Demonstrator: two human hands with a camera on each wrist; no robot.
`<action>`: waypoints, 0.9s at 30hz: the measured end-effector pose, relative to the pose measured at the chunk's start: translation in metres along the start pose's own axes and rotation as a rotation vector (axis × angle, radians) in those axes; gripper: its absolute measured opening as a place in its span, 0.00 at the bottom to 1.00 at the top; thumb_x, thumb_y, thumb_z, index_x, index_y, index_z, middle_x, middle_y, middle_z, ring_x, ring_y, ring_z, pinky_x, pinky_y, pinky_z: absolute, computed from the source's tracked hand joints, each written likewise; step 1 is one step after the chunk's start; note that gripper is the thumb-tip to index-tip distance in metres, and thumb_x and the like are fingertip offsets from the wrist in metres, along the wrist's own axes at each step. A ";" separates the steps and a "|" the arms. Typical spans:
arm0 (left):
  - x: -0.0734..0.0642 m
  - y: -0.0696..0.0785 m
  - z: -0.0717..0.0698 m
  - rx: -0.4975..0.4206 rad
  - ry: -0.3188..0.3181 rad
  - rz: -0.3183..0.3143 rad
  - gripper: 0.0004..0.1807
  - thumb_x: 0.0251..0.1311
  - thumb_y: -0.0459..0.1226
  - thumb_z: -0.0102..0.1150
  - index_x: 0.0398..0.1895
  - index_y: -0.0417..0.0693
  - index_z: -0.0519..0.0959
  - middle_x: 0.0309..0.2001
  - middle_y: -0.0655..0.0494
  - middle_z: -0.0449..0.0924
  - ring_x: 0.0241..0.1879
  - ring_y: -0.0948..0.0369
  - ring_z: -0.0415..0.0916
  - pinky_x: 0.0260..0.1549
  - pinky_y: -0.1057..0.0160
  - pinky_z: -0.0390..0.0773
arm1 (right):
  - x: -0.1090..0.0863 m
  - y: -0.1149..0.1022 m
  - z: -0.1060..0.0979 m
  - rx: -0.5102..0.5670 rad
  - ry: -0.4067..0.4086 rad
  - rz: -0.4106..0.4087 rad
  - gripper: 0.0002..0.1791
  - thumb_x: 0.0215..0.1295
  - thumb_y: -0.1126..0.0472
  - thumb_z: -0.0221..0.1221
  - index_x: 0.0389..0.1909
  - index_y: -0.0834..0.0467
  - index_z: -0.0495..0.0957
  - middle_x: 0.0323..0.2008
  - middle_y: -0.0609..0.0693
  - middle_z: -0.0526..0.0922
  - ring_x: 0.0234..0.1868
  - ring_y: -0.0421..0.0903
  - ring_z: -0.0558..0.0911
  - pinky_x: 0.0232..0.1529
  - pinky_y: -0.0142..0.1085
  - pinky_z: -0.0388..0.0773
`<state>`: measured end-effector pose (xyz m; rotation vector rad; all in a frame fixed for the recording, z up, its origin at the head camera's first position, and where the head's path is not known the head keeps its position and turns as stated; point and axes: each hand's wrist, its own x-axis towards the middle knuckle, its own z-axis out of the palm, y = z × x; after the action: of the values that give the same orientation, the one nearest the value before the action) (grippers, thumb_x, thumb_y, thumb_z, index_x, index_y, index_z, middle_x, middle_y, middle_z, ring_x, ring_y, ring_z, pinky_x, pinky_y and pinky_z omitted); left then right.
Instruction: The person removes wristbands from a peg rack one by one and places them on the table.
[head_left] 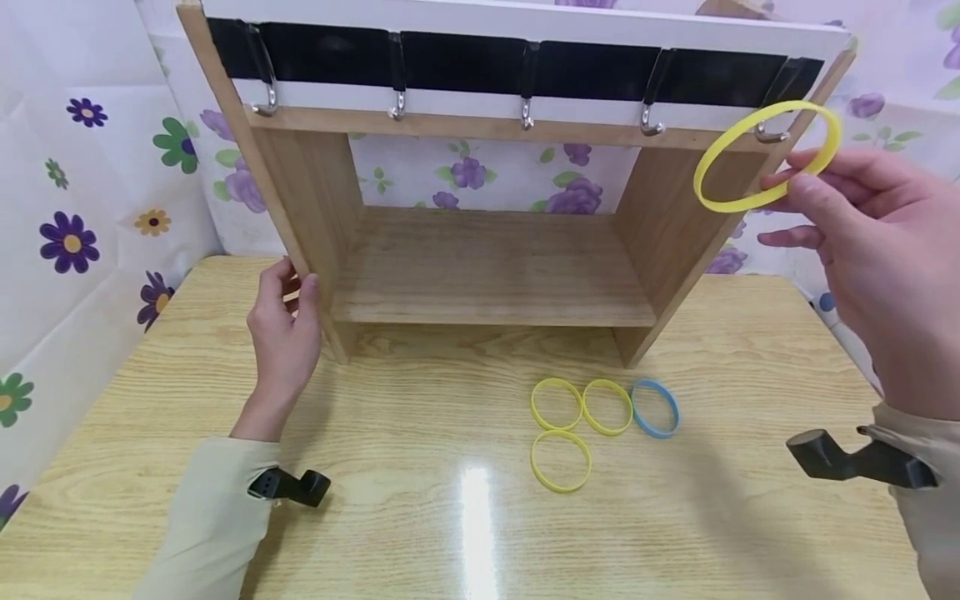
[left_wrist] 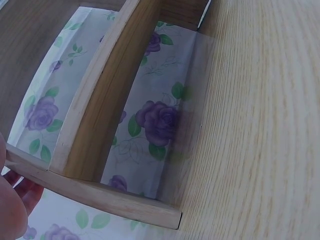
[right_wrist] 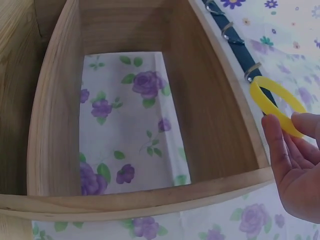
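Observation:
Up at the right end of a wooden hook rack, my right hand [head_left: 892, 242] pinches a yellow wristband [head_left: 738, 204] between thumb and fingers. The band overlaps the rightmost hook [head_left: 771, 135] in the head view; the right wrist view shows the band's loop [right_wrist: 270, 102] close by the end of the hook row. My left hand [head_left: 287, 329] grips the front edge of the rack's left side board [head_left: 255, 179], thumb on the near side, other fingers partly hidden behind it. In the left wrist view the thumb [left_wrist: 11, 210] shows at that board.
Three yellow wristbands [head_left: 557, 490] and a blue wristband [head_left: 675, 408] lie on the wood-grain table [head_left: 405, 500] before the rack. Several metal hooks [head_left: 527, 117] line its black-and-white top rail. A lower shelf [head_left: 487, 267] spans the sides; flowered sheeting [head_left: 67, 317] hangs behind.

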<state>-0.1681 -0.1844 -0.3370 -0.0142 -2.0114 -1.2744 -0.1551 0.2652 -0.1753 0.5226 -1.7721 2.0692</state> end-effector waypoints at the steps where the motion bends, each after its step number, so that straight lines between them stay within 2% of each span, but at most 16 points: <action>1: 0.000 0.000 0.000 -0.001 0.003 -0.003 0.17 0.69 0.32 0.50 0.56 0.28 0.70 0.50 0.38 0.77 0.48 0.55 0.74 0.44 0.70 0.73 | -0.001 -0.001 0.001 -0.003 -0.011 -0.005 0.19 0.59 0.72 0.63 0.49 0.80 0.72 0.41 0.64 0.82 0.38 0.53 0.84 0.30 0.35 0.81; 6: 0.001 0.000 0.000 0.001 0.001 -0.011 0.17 0.69 0.32 0.50 0.56 0.29 0.70 0.51 0.39 0.77 0.49 0.55 0.73 0.44 0.71 0.72 | -0.009 -0.002 0.004 -0.053 -0.043 0.011 0.18 0.60 0.74 0.62 0.49 0.79 0.73 0.41 0.63 0.83 0.40 0.53 0.83 0.31 0.34 0.82; 12: 0.000 0.000 0.000 0.004 -0.008 -0.018 0.18 0.70 0.34 0.50 0.57 0.29 0.70 0.51 0.40 0.77 0.48 0.58 0.73 0.44 0.71 0.72 | -0.017 0.006 0.005 0.037 -0.153 0.001 0.13 0.60 0.82 0.55 0.47 0.81 0.74 0.40 0.64 0.83 0.39 0.54 0.83 0.32 0.38 0.82; 14: 0.000 0.000 0.000 0.002 -0.007 -0.020 0.18 0.70 0.34 0.50 0.57 0.29 0.70 0.51 0.40 0.77 0.48 0.58 0.73 0.44 0.71 0.72 | -0.020 0.009 0.005 0.034 -0.200 0.004 0.13 0.60 0.83 0.54 0.47 0.81 0.74 0.40 0.63 0.83 0.39 0.53 0.83 0.32 0.38 0.82; 18: 0.000 -0.001 -0.001 0.003 -0.004 -0.021 0.18 0.70 0.34 0.50 0.57 0.29 0.70 0.51 0.40 0.78 0.48 0.58 0.73 0.44 0.71 0.72 | -0.025 0.015 0.008 -0.085 -0.235 0.038 0.14 0.61 0.80 0.56 0.48 0.79 0.75 0.39 0.60 0.84 0.37 0.50 0.83 0.31 0.36 0.82; 23: -0.001 -0.001 0.000 0.003 -0.003 -0.021 0.18 0.70 0.34 0.50 0.57 0.29 0.70 0.51 0.40 0.78 0.48 0.59 0.73 0.44 0.70 0.73 | -0.033 0.021 0.010 -0.348 -0.235 0.111 0.14 0.63 0.73 0.60 0.49 0.72 0.78 0.40 0.53 0.86 0.35 0.44 0.85 0.32 0.34 0.81; 27: -0.001 0.000 0.000 -0.001 -0.004 -0.018 0.18 0.70 0.34 0.51 0.57 0.29 0.70 0.50 0.40 0.78 0.47 0.60 0.73 0.44 0.69 0.73 | -0.037 0.029 0.008 -0.389 -0.267 0.144 0.14 0.63 0.73 0.60 0.50 0.67 0.80 0.39 0.52 0.86 0.34 0.43 0.85 0.31 0.34 0.81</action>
<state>-0.1678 -0.1839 -0.3376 0.0005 -2.0188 -1.2871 -0.1375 0.2522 -0.2172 0.5891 -2.3587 1.7338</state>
